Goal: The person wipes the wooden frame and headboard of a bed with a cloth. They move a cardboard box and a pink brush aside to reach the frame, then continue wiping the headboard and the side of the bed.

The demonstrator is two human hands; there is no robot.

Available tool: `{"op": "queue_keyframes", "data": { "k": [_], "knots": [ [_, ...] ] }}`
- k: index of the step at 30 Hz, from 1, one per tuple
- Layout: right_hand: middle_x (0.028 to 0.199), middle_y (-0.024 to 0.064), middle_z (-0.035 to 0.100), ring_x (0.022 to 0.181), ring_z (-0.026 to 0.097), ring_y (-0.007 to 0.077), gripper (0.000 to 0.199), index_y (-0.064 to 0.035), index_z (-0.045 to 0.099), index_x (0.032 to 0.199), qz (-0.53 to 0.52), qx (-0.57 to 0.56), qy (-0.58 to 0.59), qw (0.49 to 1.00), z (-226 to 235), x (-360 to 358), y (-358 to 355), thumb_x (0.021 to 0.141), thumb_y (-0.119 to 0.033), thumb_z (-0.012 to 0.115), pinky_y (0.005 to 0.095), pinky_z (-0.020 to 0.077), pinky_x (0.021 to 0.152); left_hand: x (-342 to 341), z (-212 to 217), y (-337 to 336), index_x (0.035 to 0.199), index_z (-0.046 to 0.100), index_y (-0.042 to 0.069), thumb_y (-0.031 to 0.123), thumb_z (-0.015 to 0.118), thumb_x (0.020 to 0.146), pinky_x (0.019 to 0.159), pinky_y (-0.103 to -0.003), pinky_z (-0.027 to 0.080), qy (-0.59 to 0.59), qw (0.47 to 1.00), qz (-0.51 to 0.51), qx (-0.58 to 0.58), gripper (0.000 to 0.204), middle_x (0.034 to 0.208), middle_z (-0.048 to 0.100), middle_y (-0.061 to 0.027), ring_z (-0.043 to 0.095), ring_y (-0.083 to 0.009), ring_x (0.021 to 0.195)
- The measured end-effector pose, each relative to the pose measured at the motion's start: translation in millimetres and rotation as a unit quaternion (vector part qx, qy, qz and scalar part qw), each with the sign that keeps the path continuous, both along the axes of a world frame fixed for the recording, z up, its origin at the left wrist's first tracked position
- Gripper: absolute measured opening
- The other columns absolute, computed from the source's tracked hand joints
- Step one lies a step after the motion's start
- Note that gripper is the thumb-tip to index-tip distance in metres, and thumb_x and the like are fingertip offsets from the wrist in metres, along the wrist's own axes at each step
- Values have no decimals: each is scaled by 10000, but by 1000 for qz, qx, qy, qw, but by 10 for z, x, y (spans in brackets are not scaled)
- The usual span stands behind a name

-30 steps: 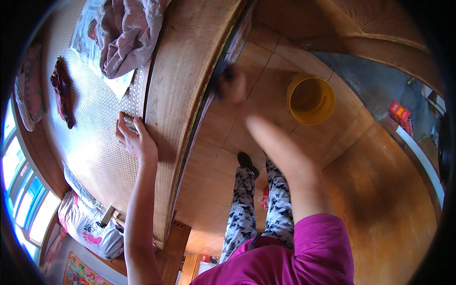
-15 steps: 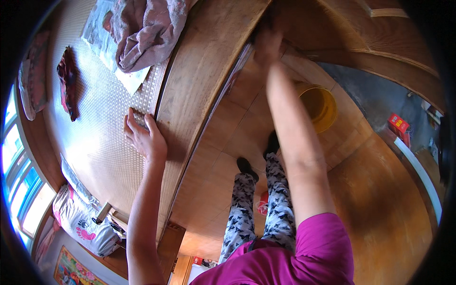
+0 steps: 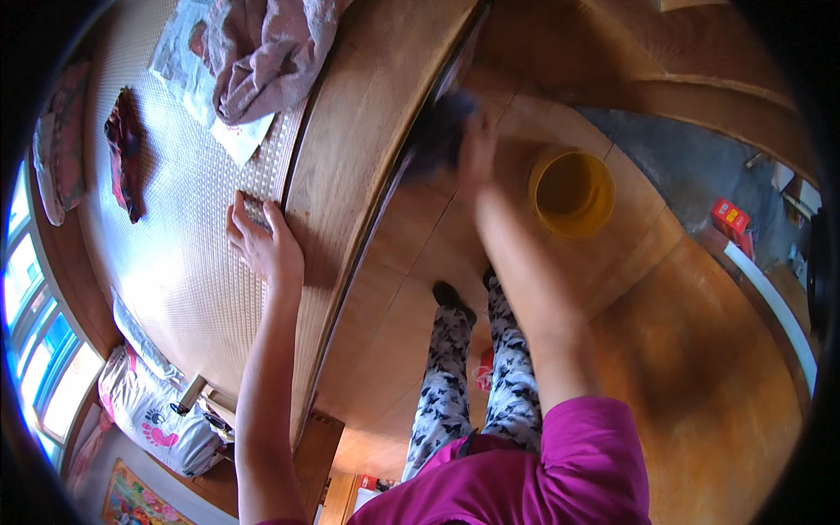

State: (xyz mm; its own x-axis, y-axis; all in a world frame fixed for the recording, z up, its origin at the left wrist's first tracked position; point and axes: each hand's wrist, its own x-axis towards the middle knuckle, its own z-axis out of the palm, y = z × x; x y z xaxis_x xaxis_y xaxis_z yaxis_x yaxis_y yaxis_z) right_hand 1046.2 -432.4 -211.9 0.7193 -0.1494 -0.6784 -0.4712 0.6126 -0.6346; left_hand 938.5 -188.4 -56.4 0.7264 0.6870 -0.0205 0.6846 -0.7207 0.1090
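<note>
Dark cloth [image 3: 440, 131], blurred at upper centre, looks gripped in the right hand [image 3: 477, 157] beside the wooden edge [image 3: 372, 122]; left hand [image 3: 269, 249] rests loosely spread on the woven mat [image 3: 192, 262], left of centre; work seems underway, amount done or left unclear.

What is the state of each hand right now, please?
Left hand: open, resting on the woven mat.
Right hand: blurred, holding what looks like a dark cloth.

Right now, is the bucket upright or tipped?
Upright: the yellow bucket stands on the floor, its round mouth facing up. Whether it holds anything, I cannot tell; its inside is too dim.
</note>
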Motion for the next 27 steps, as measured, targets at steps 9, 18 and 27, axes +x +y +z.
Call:
{"op": "queue_keyframes", "data": {
  "k": [9,18,27],
  "knots": [
    [1457,193,497,1363,456,309,451,-14,440,1436,42,-318,-228,919,-486,991,-59,1019,-139,558,399,355,1147,53,-29,-56,1514,399,197,505,494,994,1149,-518,303,10,1000,7,-9,612,1538,342,-151,316,-364,1421],
    [1287,226,517,1212,526,344,462,10,421,1386,279,-317,-33,906,-177,-2340,1312,963,-76,584,422,445,1007,60,2,-93,1524,387,209,519,491,1000,1156,-531,290,-4,1000,1,-18,618,1546,324,-172,308,-371,1428],
    [1182,64,653,1037,600,144,399,-17,559,1348,55,-41,-133,989,-216,-1072,349,1013,-226,619,310,493,938,58,5,-137,1504,404,198,557,490,988,1155,-522,282,-21,999,-16,-33,634,1504,353,-192,320,-386,1404]
  ]
}}
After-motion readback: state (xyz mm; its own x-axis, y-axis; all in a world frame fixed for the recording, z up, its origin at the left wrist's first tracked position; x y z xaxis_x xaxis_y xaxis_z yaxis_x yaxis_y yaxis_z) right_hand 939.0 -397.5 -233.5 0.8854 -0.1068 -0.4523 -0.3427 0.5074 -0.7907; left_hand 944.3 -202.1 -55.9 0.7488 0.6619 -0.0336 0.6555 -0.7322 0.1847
